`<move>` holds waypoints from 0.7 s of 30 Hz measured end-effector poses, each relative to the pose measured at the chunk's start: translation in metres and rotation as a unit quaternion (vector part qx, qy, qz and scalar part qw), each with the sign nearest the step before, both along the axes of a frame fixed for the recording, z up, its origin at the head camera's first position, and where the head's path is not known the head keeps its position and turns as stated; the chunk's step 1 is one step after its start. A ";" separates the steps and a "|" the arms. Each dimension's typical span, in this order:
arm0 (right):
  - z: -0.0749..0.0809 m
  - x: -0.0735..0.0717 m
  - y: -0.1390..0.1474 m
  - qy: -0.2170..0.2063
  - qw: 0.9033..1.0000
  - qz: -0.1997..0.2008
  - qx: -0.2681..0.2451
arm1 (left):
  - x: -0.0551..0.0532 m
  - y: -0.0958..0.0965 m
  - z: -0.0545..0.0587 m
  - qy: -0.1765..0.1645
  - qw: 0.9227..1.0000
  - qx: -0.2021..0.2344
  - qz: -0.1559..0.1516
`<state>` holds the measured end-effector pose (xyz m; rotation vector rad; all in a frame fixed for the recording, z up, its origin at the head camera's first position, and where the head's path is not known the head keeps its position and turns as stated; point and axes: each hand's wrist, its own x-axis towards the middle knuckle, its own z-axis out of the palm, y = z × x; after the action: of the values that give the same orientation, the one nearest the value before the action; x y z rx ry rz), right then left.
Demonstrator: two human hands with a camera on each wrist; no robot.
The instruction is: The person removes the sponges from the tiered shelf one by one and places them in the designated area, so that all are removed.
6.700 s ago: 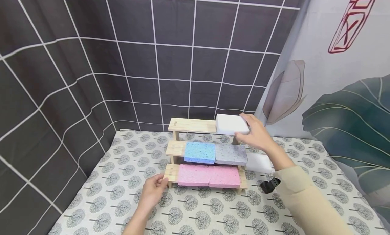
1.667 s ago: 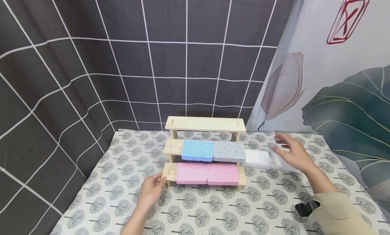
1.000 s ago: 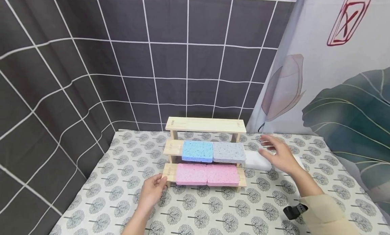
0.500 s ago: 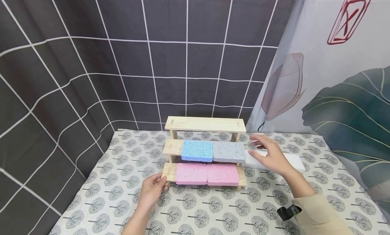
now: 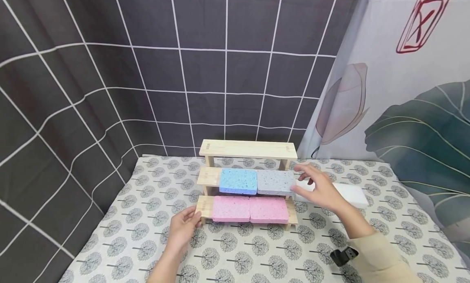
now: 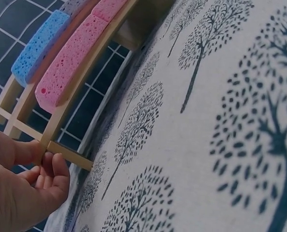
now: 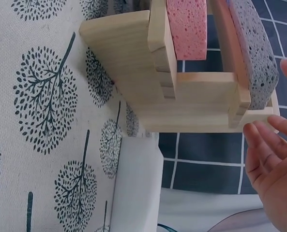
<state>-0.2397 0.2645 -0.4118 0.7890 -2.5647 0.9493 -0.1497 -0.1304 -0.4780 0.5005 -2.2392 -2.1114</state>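
A three-tier wooden rack [image 5: 249, 148] stands on the table. Its lowest tier bears two pink sponges [image 5: 231, 208]; a blue sponge [image 5: 238, 181] and a grey sponge [image 5: 276, 182] lie side by side on the middle one. My left hand [image 5: 182, 227] pinches the left end of the lowest plank between thumb and fingers, as the left wrist view also shows. At the grey sponge's right edge is my right hand [image 5: 318, 189], thumb and fingers spread around that end; contact is not plain. In the right wrist view the thumb and fingers [image 7: 262, 140] stand apart from the grey sponge.
Two white sponge-like blocks [image 5: 352, 194] lie in a row on the tree-print tablecloth [image 5: 242, 262], right of the rack, the nearer one partly behind the right hand. A dark gridded curtain [image 5: 205, 71] hangs behind; a white printed curtain [image 5: 345, 132] hangs at right.
Earliest, my right hand held a white block on the top plank; that block now lies on the table. Lately the right hand has moved left to the grey sponge. The left hand stays.
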 end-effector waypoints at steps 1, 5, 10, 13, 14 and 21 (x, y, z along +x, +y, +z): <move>0.000 0.000 0.000 -0.003 1.000 -0.002 0.005 | 0.000 0.000 0.000 -0.001 1.000 0.000 0.000; 0.001 -0.001 -0.002 -0.021 0.999 -0.007 0.026 | 0.001 0.001 0.000 -0.002 1.000 -0.001 0.002; 0.003 -0.003 -0.005 -0.030 0.998 -0.007 0.053 | 0.001 0.002 0.001 0.001 1.000 -0.002 -0.001; 0.003 -0.005 -0.008 -0.034 0.997 -0.009 0.071 | 0.000 0.002 0.000 0.002 1.000 -0.002 0.001; 0.003 -0.006 -0.010 -0.035 0.997 -0.008 0.074 | 0.000 0.002 0.000 0.002 1.000 -0.003 0.002; 0.004 -0.005 -0.014 -0.025 0.996 -0.001 0.087 | 0.001 0.001 0.000 0.004 1.000 -0.010 0.002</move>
<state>-0.2450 0.2503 -0.4077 0.8166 -2.7193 0.7622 -0.1487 -0.1295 -0.4784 0.4953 -2.2497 -2.0836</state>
